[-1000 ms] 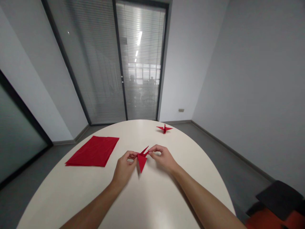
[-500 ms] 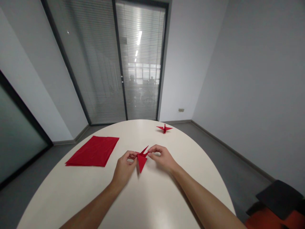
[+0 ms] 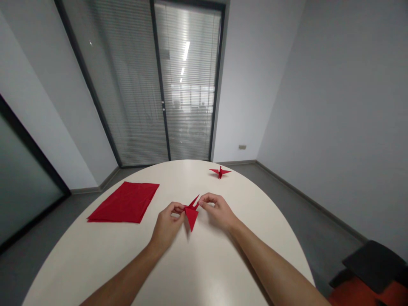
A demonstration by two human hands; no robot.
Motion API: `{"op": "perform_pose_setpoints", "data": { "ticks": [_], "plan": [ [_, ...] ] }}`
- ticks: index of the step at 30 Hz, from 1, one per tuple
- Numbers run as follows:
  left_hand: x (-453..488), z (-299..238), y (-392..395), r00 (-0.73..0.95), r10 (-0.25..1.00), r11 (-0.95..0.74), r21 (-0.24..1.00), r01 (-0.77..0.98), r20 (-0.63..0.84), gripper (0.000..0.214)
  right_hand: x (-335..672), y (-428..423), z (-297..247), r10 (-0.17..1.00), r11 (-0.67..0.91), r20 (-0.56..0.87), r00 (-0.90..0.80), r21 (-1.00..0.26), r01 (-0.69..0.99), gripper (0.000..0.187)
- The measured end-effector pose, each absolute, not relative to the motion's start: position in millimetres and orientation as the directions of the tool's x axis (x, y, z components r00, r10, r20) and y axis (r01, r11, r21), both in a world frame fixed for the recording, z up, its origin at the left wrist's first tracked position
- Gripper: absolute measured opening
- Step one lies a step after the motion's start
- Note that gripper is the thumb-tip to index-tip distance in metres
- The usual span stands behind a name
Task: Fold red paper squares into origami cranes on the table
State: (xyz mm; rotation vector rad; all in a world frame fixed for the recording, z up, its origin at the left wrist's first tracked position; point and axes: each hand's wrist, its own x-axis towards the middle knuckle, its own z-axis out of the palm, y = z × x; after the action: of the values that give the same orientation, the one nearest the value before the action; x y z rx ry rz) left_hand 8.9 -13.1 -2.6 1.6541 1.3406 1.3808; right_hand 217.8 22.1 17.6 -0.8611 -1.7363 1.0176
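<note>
A partly folded red paper figure point(image 3: 191, 214) sits between my two hands over the white round table point(image 3: 197, 272). My left hand point(image 3: 166, 225) pinches its left side with thumb and forefinger. My right hand point(image 3: 217, 211) pinches its right side, by the upward point. The paper's lower tip points down toward the tabletop. Both forearms reach in from the bottom edge.
A stack of flat red paper sheets point(image 3: 125, 202) lies on the table's left. A finished red paper crane point(image 3: 219, 171) stands near the far edge. A black and orange chair point(image 3: 369, 272) is at the lower right. Glass doors with blinds point(image 3: 165, 85) are beyond.
The paper figure has shifted slightly to the right between my fingers. Both hands remain pinched on it in nearly the same place.
</note>
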Motion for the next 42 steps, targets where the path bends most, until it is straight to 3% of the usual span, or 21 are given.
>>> {"op": "perform_pose_setpoints", "data": {
  "ticks": [21,29,42],
  "plan": [
    [10,-2,-11,-0.072,0.941,-0.303,0.919,0.253,0.331,0.015,218,24,17,0.890,0.384,0.323,-0.321,-0.912,0.147,0.031],
    [11,-2,-11,-0.051,0.944,-0.304,0.922,0.240,0.325,0.015,214,25,15,0.869,0.492,0.460,-0.184,-0.846,0.207,0.027],
    [13,4,-14,-0.017,0.956,-0.284,0.935,0.213,0.294,0.018,211,18,25,0.859,0.507,0.468,-0.206,-0.834,0.219,0.021]
  ]
}}
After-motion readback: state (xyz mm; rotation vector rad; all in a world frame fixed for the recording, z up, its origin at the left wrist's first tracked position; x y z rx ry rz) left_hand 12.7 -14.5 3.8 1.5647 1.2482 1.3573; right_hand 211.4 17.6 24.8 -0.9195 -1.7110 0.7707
